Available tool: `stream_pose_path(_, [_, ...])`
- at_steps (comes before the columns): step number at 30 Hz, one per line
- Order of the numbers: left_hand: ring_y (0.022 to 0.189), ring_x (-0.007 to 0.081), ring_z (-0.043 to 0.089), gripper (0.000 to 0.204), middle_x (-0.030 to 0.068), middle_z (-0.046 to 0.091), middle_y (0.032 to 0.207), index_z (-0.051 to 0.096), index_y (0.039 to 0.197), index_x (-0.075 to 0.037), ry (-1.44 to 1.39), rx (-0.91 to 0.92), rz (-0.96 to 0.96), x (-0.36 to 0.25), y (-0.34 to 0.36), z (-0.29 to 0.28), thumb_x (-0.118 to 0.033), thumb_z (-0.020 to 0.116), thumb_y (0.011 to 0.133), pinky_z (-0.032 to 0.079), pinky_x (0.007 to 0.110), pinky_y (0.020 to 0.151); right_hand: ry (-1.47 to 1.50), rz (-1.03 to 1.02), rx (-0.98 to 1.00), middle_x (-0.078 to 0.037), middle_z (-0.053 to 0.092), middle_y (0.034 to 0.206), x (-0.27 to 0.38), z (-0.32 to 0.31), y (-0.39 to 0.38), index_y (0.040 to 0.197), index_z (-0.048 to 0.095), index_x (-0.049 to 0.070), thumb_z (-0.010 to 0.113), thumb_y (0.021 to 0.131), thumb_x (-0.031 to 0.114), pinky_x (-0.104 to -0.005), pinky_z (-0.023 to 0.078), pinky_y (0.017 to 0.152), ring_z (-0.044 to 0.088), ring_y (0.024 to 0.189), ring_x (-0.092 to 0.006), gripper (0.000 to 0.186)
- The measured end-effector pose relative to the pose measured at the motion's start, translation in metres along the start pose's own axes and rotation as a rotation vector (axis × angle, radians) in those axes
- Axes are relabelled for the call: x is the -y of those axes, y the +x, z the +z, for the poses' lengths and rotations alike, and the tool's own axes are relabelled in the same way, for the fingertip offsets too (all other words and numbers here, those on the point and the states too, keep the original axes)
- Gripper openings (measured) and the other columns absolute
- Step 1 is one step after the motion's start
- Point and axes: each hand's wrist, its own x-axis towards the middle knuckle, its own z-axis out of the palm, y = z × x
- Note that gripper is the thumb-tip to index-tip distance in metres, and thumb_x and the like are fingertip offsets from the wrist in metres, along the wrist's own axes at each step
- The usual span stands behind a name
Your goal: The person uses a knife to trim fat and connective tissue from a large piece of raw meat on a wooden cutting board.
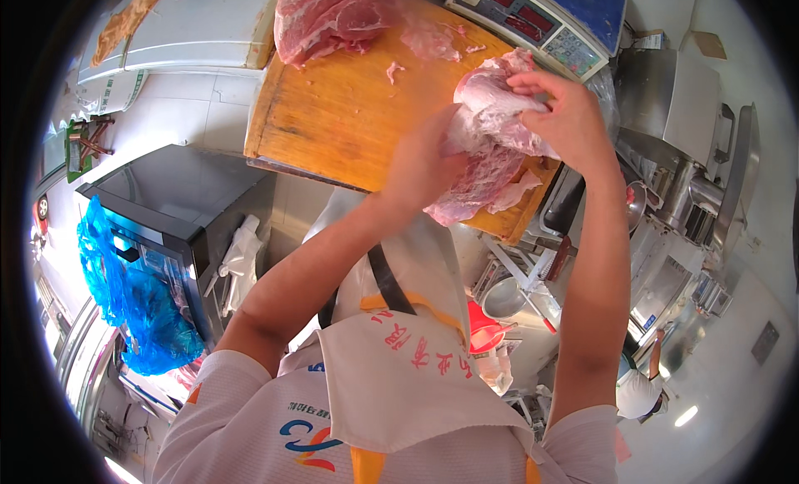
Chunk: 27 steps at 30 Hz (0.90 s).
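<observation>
A large piece of raw meat [487, 105], pink with whitish fat and membrane, lies at the right end of the wooden cutting board [333, 126]. Its lower part hangs near the board's front edge. My right hand [574, 122] is closed on the meat's upper right side, the fingers curled over the pale surface. At the meat's left side is my left hand [416, 168], smeared by motion; its fingertips touch or nearly touch the meat, and their grip is unclear. A second chunk of red meat [333, 22] rests on the board's far left corner.
Small meat scraps [429, 41] lie at the board's far side. A digital scale [533, 22] stands just behind the board. Metal equipment [666, 109] is on the right. Left of me are a black cabinet [179, 193] and a blue plastic bag [154, 317]. Another person [641, 388] is at the lower right.
</observation>
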Motion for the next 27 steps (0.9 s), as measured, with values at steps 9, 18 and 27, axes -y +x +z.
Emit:
stream_pose_path(9, [0.101, 0.0219, 0.074, 0.066, 0.0157, 0.074, 0.116, 0.058, 0.144, -0.003, -0.146, -0.032, -0.069, -0.007, -0.003, -0.014, -0.009, 0.083, 0.083, 0.060, 0.036, 0.088, -0.109, -0.029, -0.033, -0.011, 0.080, 0.103, 0.009, 0.008, 0.048, 0.116, 0.078, 0.004, 0.087, 0.081, 0.016, -0.0356, 0.060, 0.088, 0.077, 0.094, -0.0239, 0.038])
stream_pose_path(18, [0.078, 0.0192, 0.074, 0.046, 0.0118, 0.076, 0.094, 0.068, 0.123, 0.002, -0.067, -0.133, -0.272, -0.009, 0.019, -0.002, -0.028, 0.080, 0.091, 0.059, 0.035, 0.069, 0.485, 0.035, -0.320, -0.008, 0.077, 0.119, 0.001, 0.032, 0.056, 0.124, 0.074, 0.002, 0.086, 0.092, 0.027, -0.0292, 0.056, 0.094, 0.072, 0.104, -0.0138, 0.043])
stream_pose_path(27, [0.080, 0.0144, 0.072, 0.025, 0.0081, 0.077, 0.095, 0.074, 0.110, 0.003, -0.150, -0.173, -0.479, 0.025, 0.032, -0.002, -0.019, 0.075, 0.096, 0.058, 0.032, 0.071, 0.326, 0.311, -0.507, -0.008, 0.075, 0.127, -0.076, 0.068, -0.053, 0.134, 0.071, 0.003, 0.076, 0.102, 0.024, -0.0315, 0.053, 0.103, 0.070, 0.116, -0.0178, 0.039])
